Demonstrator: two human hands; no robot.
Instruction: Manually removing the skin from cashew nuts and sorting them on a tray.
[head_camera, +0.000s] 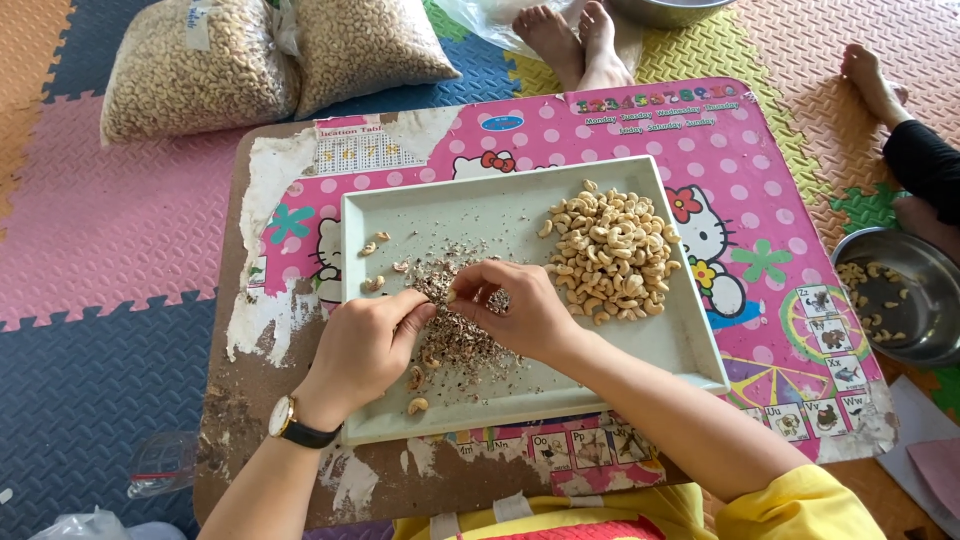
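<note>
We use the tray (400, 215) as reference. Our left hand (365, 345) and right hand (515, 310) meet over its middle, fingertips pinched together on small pieces above the husk pile (455, 340). The peeled cashew heap (610, 250) occupies the tray's far right part. A steel bowl (930, 265) sits well right of the tray.

At frame centre, the left hand (368, 345) and right hand (515, 312) meet fingertip to fingertip over a pile of husk scraps (455, 335) on a pale square tray (400, 215). Peeled cashews (610, 250) are heaped at the tray's upper right. The tray sits on a pink bench (770, 180).
</note>
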